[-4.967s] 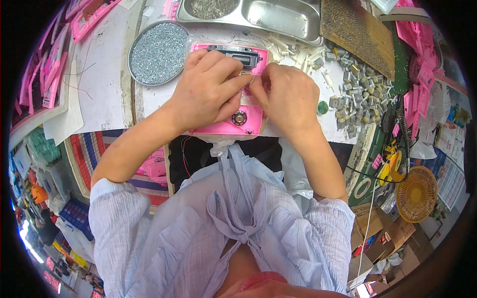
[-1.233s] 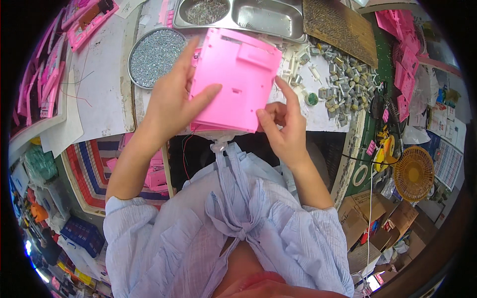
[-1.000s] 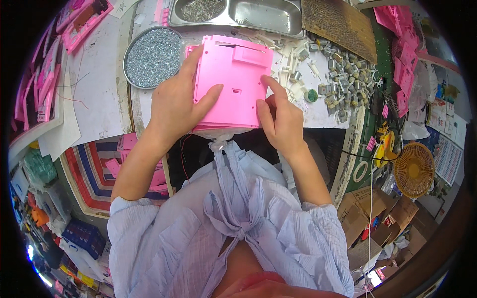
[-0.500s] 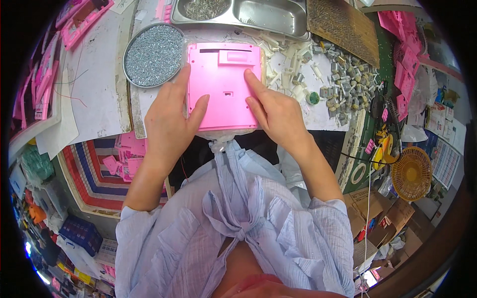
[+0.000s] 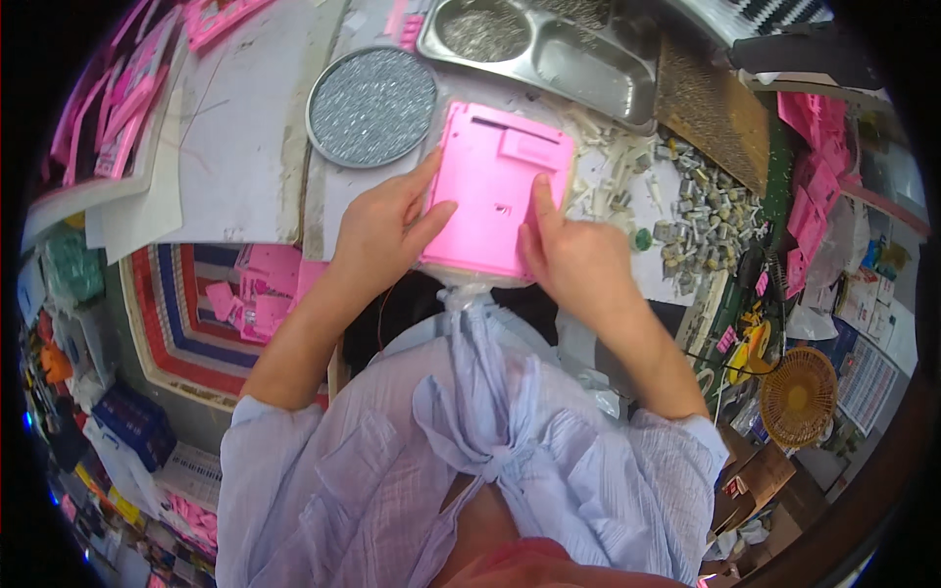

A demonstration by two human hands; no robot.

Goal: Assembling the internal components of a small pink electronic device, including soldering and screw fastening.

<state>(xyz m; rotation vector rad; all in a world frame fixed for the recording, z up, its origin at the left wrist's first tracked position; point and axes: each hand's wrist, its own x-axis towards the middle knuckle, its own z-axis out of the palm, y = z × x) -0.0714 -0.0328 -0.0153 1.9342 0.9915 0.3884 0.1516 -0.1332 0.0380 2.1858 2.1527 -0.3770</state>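
A flat, squarish pink plastic casing (image 5: 480,201) lies at the near edge of the worktable, tilted a little clockwise. Near its far edge are a dark slot and a raised rectangular block, with a small opening lower down. My left hand (image 5: 390,227) grips its left side, index finger along the edge and thumb on the top face. On the right side is my right hand (image 5: 580,257), index finger pointing up the face beside the raised block and thumb at the edge. Its other fingers are curled and partly hidden. Clear plastic film (image 5: 466,296) shows under the casing.
Beyond my left hand stands a round dish of small metal screws (image 5: 372,106). A steel compartment tray (image 5: 588,73) and a brown board (image 5: 711,113) lie at the back. Small metal motors (image 5: 701,211) and white plastic parts (image 5: 610,162) are heaped at right. More pink parts (image 5: 267,284) sit lower left.
The whole view has turned and shifted, so the table things sit farther right and lower. Both hands stay on the casing, with the right index finger still near the raised block.
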